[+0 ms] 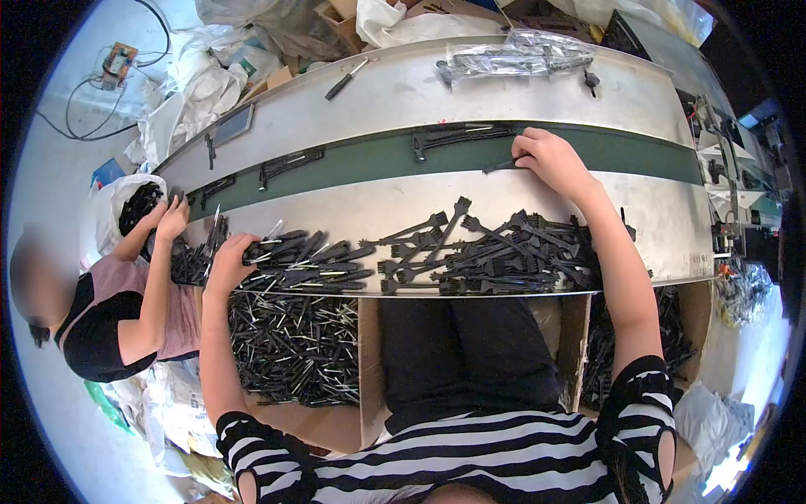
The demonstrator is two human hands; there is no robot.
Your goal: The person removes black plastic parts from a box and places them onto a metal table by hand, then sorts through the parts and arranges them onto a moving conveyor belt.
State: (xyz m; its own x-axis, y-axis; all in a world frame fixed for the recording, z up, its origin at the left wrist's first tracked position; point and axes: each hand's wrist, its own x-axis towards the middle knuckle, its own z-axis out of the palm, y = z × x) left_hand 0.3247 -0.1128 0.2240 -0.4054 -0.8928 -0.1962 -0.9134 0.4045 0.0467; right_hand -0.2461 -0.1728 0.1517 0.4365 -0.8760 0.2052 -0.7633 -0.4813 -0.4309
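My right hand (550, 164) reaches over the green belt (361, 165), its fingers pinched on a slim black brush (501, 167) that points left. Just left of it, a small bundle of black tools (457, 141) lies on the belt. At the left, my left hand (228, 265) has curled fingers at the edge of a pile of black-handled screwdrivers (311, 260) with silver shafts; what those fingers hold is hidden. Between my hands, a heap of black brushes (512, 252) with short bristle heads covers the near metal ledge.
More bundles (290, 166) lie along the belt. Below the ledge stand a carton of screwdrivers (294, 349) and a carton of black parts (642, 336). A co-worker (126, 307) works at the left. A single screwdriver (344, 80) and a clear plastic bag (520, 60) lie on the far ledge.
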